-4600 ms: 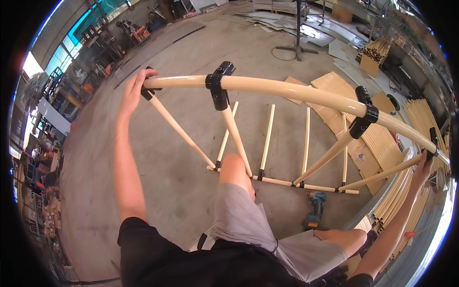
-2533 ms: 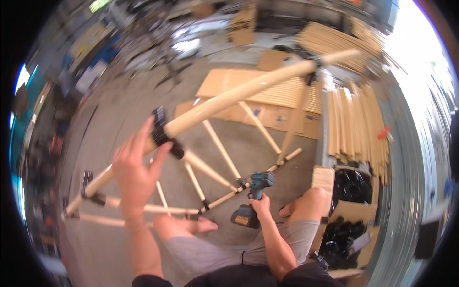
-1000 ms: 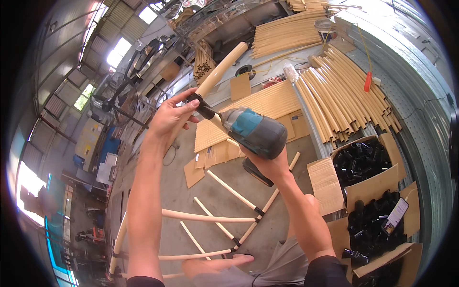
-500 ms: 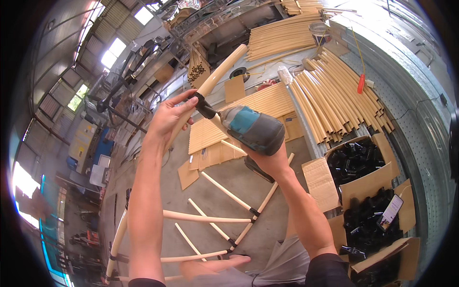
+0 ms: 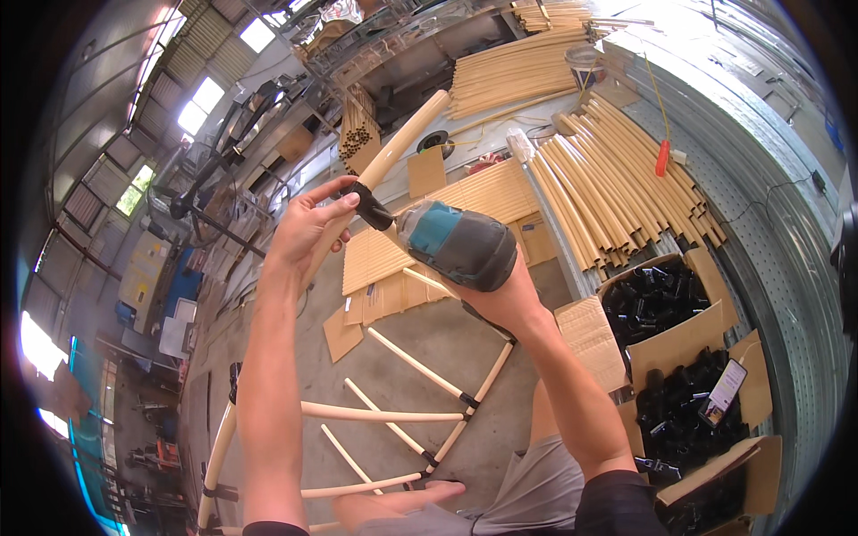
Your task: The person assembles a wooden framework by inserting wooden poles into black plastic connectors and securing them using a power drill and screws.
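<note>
The left grip is closed around a beige pole, thumb and fingers at the black connector clamped on it. The pole slants up and away beyond the fingers. The right grip is wrapped around the handle of a teal and grey power drill, its nose pointing left at the connector, just beside the left grip; whether the tip touches cannot be told.

Below both grips, a frame of beige rods with black joints reaches down to a grey concrete floor. Beyond the right grip, flat cardboard lies on the floor under a ribbed row of beige tubes. Farther right of that grip, loose tubes are spread over a grey metal surface, and a red object hangs there on a yellow cord. Nearer, to the right of the right forearm, open cardboard boxes hold black fittings, with a phone lying on the lower heap.

Well beyond the left grip stand a dark fan, a bundle of tubes seen end-on, and a ribbed metal wall with bright windows.
</note>
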A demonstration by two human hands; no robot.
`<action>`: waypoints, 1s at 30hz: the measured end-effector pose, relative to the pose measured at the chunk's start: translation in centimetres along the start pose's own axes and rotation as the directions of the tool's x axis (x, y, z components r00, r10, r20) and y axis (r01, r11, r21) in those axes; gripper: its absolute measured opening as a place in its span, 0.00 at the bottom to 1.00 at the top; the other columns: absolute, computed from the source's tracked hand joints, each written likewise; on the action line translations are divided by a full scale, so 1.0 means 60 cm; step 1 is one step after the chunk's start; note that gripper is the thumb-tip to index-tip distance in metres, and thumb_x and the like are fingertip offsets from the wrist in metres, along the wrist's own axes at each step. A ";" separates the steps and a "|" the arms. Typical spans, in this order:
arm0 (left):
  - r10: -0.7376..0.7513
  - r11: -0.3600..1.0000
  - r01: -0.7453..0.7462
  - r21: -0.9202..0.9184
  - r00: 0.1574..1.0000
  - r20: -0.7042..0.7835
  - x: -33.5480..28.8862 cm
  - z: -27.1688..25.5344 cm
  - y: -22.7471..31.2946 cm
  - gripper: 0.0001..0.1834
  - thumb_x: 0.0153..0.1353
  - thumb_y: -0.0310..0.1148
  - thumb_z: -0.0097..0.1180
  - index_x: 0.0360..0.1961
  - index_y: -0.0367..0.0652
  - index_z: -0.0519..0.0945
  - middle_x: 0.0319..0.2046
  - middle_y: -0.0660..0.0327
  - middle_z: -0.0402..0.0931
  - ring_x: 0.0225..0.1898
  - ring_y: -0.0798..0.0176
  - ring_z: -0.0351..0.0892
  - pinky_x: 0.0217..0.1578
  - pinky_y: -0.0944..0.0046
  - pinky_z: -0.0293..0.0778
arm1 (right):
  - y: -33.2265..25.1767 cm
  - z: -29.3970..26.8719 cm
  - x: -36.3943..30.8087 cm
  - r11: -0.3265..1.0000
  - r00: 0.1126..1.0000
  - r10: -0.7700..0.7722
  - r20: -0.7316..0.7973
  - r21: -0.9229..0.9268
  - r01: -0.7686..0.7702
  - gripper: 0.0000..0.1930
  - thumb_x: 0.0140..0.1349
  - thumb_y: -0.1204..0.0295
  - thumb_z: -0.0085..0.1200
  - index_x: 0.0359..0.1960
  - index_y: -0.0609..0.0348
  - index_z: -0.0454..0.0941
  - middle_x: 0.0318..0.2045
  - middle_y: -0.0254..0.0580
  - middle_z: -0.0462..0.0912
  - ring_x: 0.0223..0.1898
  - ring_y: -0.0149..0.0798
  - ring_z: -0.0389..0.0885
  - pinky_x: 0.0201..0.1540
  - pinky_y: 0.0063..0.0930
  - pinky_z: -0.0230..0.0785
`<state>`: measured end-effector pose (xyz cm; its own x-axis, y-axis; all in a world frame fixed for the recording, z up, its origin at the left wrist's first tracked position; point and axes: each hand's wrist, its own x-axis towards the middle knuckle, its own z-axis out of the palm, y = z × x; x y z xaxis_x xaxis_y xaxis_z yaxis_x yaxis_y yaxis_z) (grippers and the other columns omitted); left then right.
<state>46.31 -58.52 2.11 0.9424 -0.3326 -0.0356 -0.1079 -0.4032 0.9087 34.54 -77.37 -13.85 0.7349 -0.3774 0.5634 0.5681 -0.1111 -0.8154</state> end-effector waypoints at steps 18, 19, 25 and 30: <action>-0.009 1.000 0.008 0.019 0.999 0.033 0.007 -0.010 -0.006 0.21 0.56 0.36 0.68 0.51 0.44 0.81 0.31 0.62 0.81 0.19 0.69 0.77 0.14 0.73 0.68 | -0.019 -0.005 0.009 0.993 0.992 0.093 0.085 -0.086 -0.086 0.19 0.50 0.71 0.67 0.44 0.63 0.79 0.38 0.46 0.84 0.39 0.39 0.82 0.44 0.31 0.73; -0.006 1.000 0.005 0.015 0.999 0.040 0.008 -0.013 -0.010 0.21 0.56 0.36 0.68 0.51 0.44 0.81 0.31 0.62 0.82 0.19 0.69 0.78 0.14 0.73 0.68 | -0.025 -0.008 0.010 0.988 0.983 0.141 0.118 -0.072 -0.133 0.21 0.50 0.69 0.69 0.46 0.62 0.78 0.40 0.43 0.83 0.41 0.36 0.81 0.45 0.31 0.73; -0.024 1.000 0.024 -0.002 0.999 0.040 0.009 -0.015 -0.002 0.23 0.56 0.36 0.68 0.52 0.45 0.80 0.33 0.60 0.82 0.21 0.68 0.80 0.15 0.72 0.70 | -0.011 -0.003 0.012 0.996 0.990 0.081 0.115 -0.054 -0.075 0.21 0.52 0.67 0.69 0.46 0.61 0.78 0.40 0.38 0.83 0.41 0.32 0.79 0.44 0.29 0.73; -0.040 0.999 0.039 0.018 0.998 0.050 0.009 -0.013 -0.004 0.24 0.56 0.37 0.67 0.54 0.46 0.79 0.33 0.63 0.81 0.22 0.69 0.78 0.17 0.73 0.70 | 0.010 -0.003 0.012 0.997 0.995 0.017 0.098 -0.073 -0.010 0.20 0.53 0.68 0.68 0.46 0.61 0.78 0.39 0.37 0.82 0.39 0.31 0.79 0.42 0.29 0.73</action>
<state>47.09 -57.95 2.17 0.9289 -0.3586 -0.0930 -0.0765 -0.4315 0.8989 35.31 -77.89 -13.95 0.7772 -0.2876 0.5597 0.5321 -0.1746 -0.8285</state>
